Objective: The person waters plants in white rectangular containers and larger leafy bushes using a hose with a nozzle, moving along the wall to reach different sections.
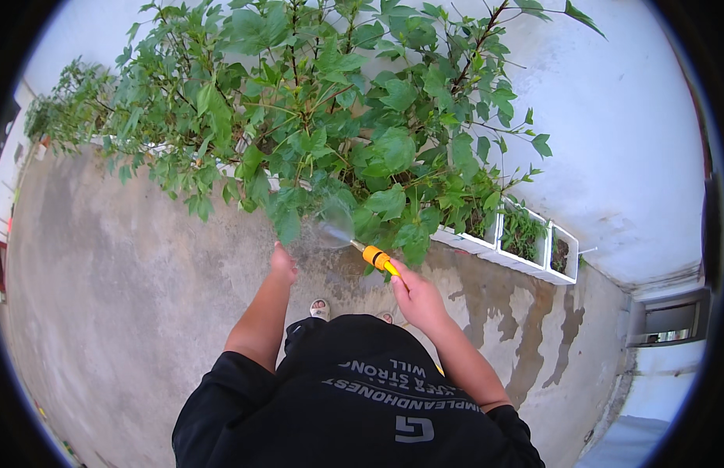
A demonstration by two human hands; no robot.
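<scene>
My right hand (420, 295) grips a yellow garden hose (392, 269) just behind its orange-and-black connector. A metal-tipped spray nozzle (357, 245) points up and left, and a fan of water (337, 233) leaves it towards the lower leaves. My left hand (284, 264) is raised at the near edge of the foliage, its fingertips close under a drooping green leaf (287, 223). Whether they touch or pinch that leaf is not clear. Tall leafy plants (338, 117) with reddish stems lean out over the concrete.
White foam planter boxes (526, 267) run along the foot of a white wall (602, 146); those at right hold small seedlings (521, 237) and soil (560, 254). Wet streaks (531, 345) cross the concrete floor (122, 292). My sandalled foot (320, 309) stands below.
</scene>
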